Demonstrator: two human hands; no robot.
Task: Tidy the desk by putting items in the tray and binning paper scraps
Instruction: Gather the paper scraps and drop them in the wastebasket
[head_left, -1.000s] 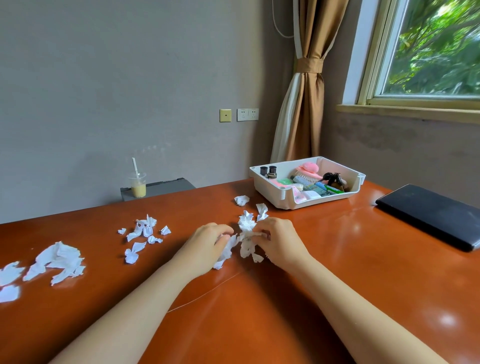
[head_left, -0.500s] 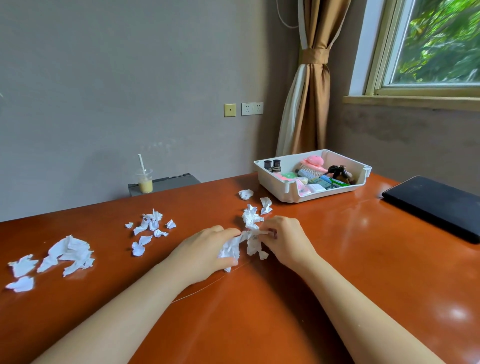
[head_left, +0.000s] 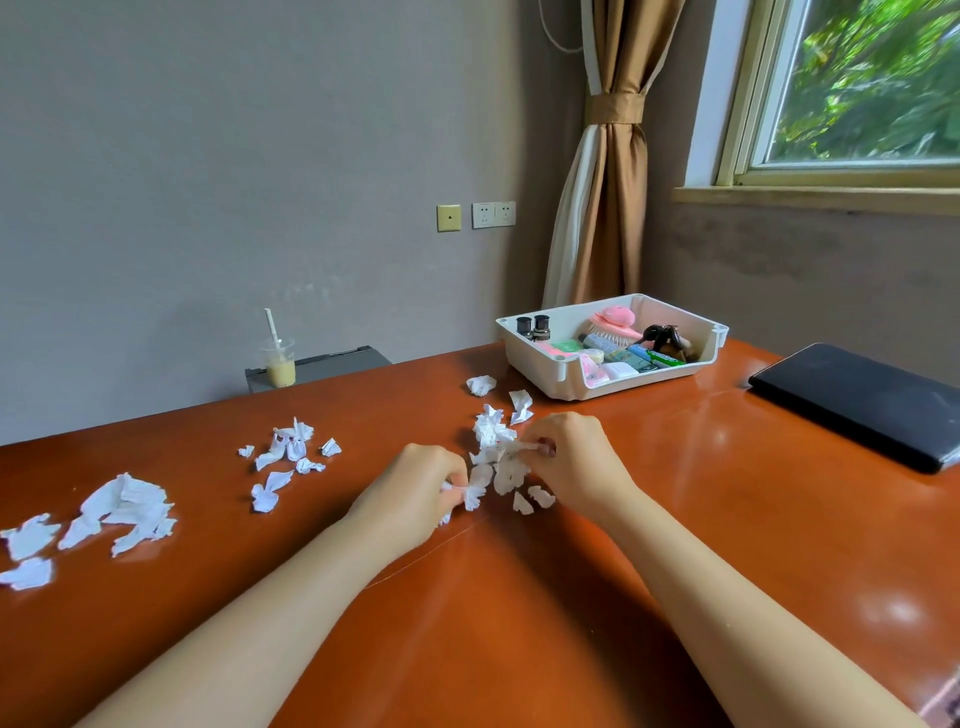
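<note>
Head-worn camera looks forward and down across the desk (head_left: 675, 545).

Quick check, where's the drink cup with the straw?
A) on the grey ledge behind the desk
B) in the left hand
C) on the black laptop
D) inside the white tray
A: the cup stands on the grey ledge past the desk's far edge, well apart from the tray.

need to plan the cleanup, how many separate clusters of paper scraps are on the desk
3: far-left cluster, middle cluster, and the pile between both hands below the tray. Some scraps may hide under the hands.
</note>
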